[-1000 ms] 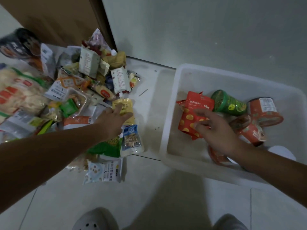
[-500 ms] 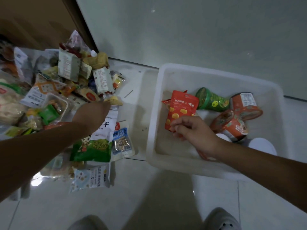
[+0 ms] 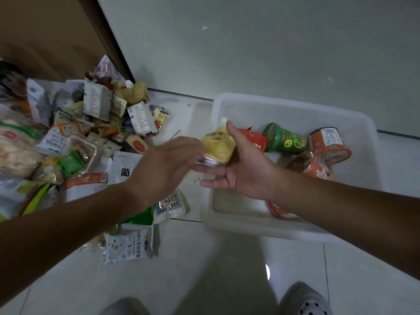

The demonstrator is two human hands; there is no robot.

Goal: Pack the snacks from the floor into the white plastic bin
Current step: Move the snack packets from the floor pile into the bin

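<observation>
Both hands meet above the left wall of the white plastic bin (image 3: 295, 108), where the yellow snack pouch (image 3: 219, 144) lies on the flat, upturned right hand (image 3: 241, 176), with the motion-blurred left hand (image 3: 163, 164) at its left end, grip not discernible.

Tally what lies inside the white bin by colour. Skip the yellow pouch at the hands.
Red pouch: 1
Green cup: 1
Orange cups: 3, one half hidden
Total: 5
</observation>
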